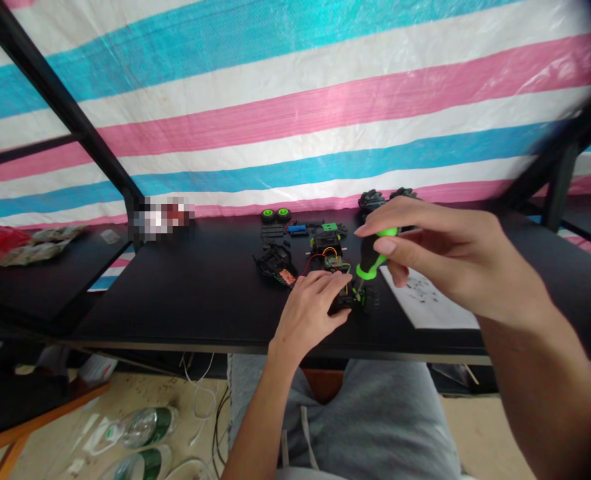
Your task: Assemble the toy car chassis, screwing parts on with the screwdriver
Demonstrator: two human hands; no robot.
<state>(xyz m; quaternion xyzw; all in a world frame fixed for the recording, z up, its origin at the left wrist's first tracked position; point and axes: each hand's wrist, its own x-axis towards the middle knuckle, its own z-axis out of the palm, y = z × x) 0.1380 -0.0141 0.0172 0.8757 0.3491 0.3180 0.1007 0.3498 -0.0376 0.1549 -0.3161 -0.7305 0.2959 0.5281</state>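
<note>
In my right hand is a black and green screwdriver, gripped by its handle between thumb and fingers. Its shaft slants down to the near end of a toy car chassis, beside a wheel with a green hub. My left hand closes on the near part of that chassis, against the table. Wires and a small green circuit board show on the chassis; its near end is partly covered by my fingers. Left of it lies a black car body shell.
Two green-hubbed wheels, a blue cylindrical part and a green part lie behind the chassis. Black wheels stand at the back right. A printed sheet lies under my right hand. Plastic bottles are on the floor.
</note>
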